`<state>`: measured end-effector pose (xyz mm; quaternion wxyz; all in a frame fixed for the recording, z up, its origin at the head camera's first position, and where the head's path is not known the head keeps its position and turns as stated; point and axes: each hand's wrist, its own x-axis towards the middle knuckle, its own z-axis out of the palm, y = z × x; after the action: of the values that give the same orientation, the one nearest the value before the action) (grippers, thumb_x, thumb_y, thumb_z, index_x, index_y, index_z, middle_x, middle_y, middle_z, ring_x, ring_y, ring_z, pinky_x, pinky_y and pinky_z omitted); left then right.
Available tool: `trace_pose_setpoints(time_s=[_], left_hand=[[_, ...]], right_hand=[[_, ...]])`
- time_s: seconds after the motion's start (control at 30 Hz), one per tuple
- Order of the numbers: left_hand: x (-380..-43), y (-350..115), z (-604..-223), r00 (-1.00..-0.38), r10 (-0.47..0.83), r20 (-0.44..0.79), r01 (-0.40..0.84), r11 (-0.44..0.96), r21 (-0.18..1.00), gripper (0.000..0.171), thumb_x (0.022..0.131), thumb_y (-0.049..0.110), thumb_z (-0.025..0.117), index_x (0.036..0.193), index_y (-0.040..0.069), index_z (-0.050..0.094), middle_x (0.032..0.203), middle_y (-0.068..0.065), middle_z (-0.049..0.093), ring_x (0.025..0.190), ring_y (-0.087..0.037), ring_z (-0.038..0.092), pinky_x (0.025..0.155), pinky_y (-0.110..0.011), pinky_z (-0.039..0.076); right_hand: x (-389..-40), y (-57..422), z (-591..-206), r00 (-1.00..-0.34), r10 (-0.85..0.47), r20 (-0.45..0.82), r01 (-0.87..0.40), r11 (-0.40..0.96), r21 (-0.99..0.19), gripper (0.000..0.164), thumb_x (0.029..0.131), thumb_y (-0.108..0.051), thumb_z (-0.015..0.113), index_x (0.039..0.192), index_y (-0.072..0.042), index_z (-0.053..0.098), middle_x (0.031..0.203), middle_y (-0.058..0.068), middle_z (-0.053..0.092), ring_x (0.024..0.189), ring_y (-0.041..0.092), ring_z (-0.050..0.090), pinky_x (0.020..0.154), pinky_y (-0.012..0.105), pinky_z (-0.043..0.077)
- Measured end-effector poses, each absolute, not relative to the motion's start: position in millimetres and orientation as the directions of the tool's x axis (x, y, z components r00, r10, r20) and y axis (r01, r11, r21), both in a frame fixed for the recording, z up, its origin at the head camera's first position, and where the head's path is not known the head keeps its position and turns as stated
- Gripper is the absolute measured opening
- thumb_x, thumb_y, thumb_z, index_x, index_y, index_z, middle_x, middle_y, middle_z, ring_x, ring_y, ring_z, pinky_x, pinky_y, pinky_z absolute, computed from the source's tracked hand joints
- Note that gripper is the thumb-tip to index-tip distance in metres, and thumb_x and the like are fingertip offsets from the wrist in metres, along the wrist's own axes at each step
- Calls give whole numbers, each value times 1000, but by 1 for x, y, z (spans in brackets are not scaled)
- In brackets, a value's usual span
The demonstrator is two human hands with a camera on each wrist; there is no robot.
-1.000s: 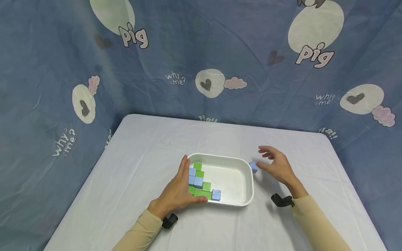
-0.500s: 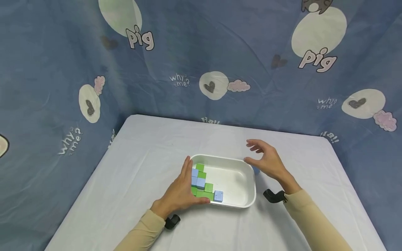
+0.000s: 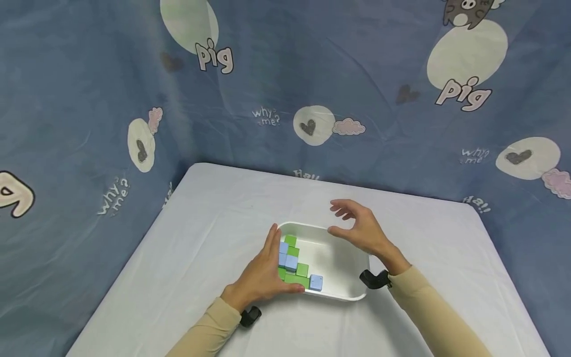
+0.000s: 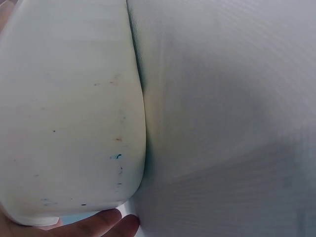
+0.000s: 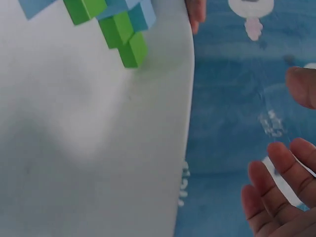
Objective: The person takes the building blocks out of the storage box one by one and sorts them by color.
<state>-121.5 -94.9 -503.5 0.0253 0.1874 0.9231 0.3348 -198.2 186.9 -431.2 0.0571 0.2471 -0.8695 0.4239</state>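
A white rectangular tray [image 3: 336,267] lies on the table, green blocks [image 3: 302,270] and blue blocks [image 3: 316,282] gathered toward its left end. My left hand [image 3: 256,277] grips that end, thumb along the near rim and fingers at the far side. In the left wrist view its fingertips [image 4: 106,219] curl past the tray's outer wall [image 4: 74,108]. Above the far right rim hovers my right hand [image 3: 363,230], thumb and fingers apart. Nothing lies between those fingers [image 5: 266,187] in the right wrist view, where the green blocks [image 5: 116,29] show as cubes.
White cloth covers the table [image 3: 232,218]. A blue printed curtain [image 3: 250,148] rises behind it and along the left. Each wrist bears a black camera; the right one [image 3: 374,279] overlaps the tray's right end.
My right hand has moved left, from beside the tray to over its far right rim. The blue block that lay outside the right end is now hidden. My left hand keeps its grip.
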Motion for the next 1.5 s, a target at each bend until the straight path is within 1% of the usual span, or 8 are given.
trace_pose_setpoints(time_s=[0.13,0.37,0.6,0.73,0.93,1.1,1.3,1.5], left_hand=[[-122,-95,-504,-925,372,76,334,703,628,149,62,73,85,163,2,1,171,-10,-6,142,-33,40,109,-46,42],[-122,-96,-505,-920,381,93,351,695,628,149,63,70,87,163,1,1,170,-12,-6,141,-34,40,108,-46,42],[-122,-96,-505,-920,376,105,356,695,625,148,64,68,88,163,1,1,170,-14,-4,140,-34,41,108,-47,43],[-122,-96,-505,-920,377,105,355,692,629,148,64,68,87,163,3,0,170,-12,-6,138,-33,43,107,-47,43],[-121,-97,-505,-919,381,102,353,679,644,147,65,66,88,163,3,-2,170,-7,-10,140,-34,41,107,-48,43],[-121,-97,-505,-914,390,114,369,679,635,147,65,67,88,162,1,0,170,-10,-9,142,-35,39,107,-48,43],[-121,-96,-505,-911,392,125,381,690,616,147,65,69,86,162,0,0,170,-9,-10,141,-37,40,106,-48,44],[-121,-97,-505,-913,389,123,377,691,617,147,66,69,86,162,1,-2,170,-9,-11,139,-38,42,104,-49,45]], right_hand=[[-199,175,-437,-857,-405,320,-498,490,-715,60,80,-17,88,134,-10,63,116,1,68,100,19,64,89,44,53],[-197,153,-452,-827,-433,360,-539,428,-725,54,82,-17,86,131,-9,65,113,1,70,99,27,67,85,45,55],[-196,134,-463,-790,-465,399,-593,419,-688,53,80,-16,86,127,-5,66,109,11,72,94,22,68,80,40,57],[-195,127,-466,-788,-469,399,-592,401,-699,52,79,-15,87,126,-4,66,108,13,72,92,27,68,79,42,57],[-195,121,-473,-806,-494,327,-538,378,-754,50,82,-16,84,127,-3,66,105,13,71,91,31,68,79,45,56],[-194,117,-477,-811,-531,247,-490,386,-782,48,82,-15,85,124,-1,67,104,12,72,88,28,68,80,46,56],[-194,112,-483,-770,-614,173,-488,392,-780,51,82,-17,84,126,0,67,105,7,73,92,23,69,83,40,56],[-194,109,-489,-741,-653,156,-508,393,-766,52,80,-20,87,124,1,67,107,5,72,94,22,66,84,37,54]])
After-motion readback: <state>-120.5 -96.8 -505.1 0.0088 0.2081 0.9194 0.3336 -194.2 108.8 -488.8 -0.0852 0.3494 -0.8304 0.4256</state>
